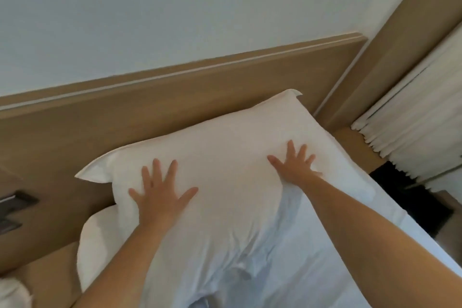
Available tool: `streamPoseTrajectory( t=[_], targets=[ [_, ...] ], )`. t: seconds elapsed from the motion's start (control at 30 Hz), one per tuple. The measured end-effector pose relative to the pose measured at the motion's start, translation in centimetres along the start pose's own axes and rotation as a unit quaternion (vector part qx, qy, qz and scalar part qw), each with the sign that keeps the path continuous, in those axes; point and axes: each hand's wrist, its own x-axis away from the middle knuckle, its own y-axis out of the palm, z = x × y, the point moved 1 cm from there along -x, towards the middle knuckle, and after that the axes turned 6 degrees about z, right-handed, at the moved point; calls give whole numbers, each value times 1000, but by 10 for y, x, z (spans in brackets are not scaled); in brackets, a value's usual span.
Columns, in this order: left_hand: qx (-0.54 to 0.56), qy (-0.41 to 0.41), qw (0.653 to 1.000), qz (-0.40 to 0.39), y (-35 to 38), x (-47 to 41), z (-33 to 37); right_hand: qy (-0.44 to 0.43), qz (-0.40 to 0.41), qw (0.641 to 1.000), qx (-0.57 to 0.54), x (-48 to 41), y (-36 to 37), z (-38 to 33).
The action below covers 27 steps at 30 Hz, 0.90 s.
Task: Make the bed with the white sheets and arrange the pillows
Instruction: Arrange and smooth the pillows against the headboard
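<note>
A white pillow (225, 157) lies at the head of the bed against the wooden headboard (150, 105). My left hand (160, 190) presses flat on its left half with fingers spread. My right hand (295, 162) presses flat on its right half, fingers also spread. A second white pillow (97, 245) shows underneath at the lower left, mostly covered by the top one. The white sheet (312, 270) covers the mattress below the pillows, with soft creases.
White curtains (412, 117) hang at the right beside a wooden wall panel (400, 40). A dark gap (410, 197) runs along the bed's right side. Dark switch plates (17, 200) sit on the headboard at the far left. A wooden ledge (50, 270) borders the bed's left side.
</note>
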Motion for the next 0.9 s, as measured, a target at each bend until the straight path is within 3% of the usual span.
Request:
streamPoseTrajectory(
  t=[0.07,0.13,0.3,0.4,0.5,0.57,0.73,0.83,0.9],
  targets=[
    [83,-135,987,24,9,5,-3,10,-11,1000,-5,-22,-4,13],
    [162,-252,953,46,8,7,-5,26,-19,999,-17,-39,-12,26],
    [239,-397,885,49,14,-2,7,72,3,995,-64,-103,-15,52],
    [249,-386,886,60,26,-9,22,63,13,996,-61,-119,-6,58],
    [217,-316,923,38,30,-8,40,-3,14,996,-84,-114,7,59],
    [184,-277,941,63,21,-3,51,-48,66,995,-56,-114,-1,60],
    [204,-210,941,171,-24,7,76,-121,230,964,-61,-137,-76,63],
    [158,-230,947,162,-13,-3,76,-119,272,954,-38,-150,-78,69],
    [155,-250,942,163,9,-12,70,-110,252,961,-10,-154,-56,70]
  ],
)
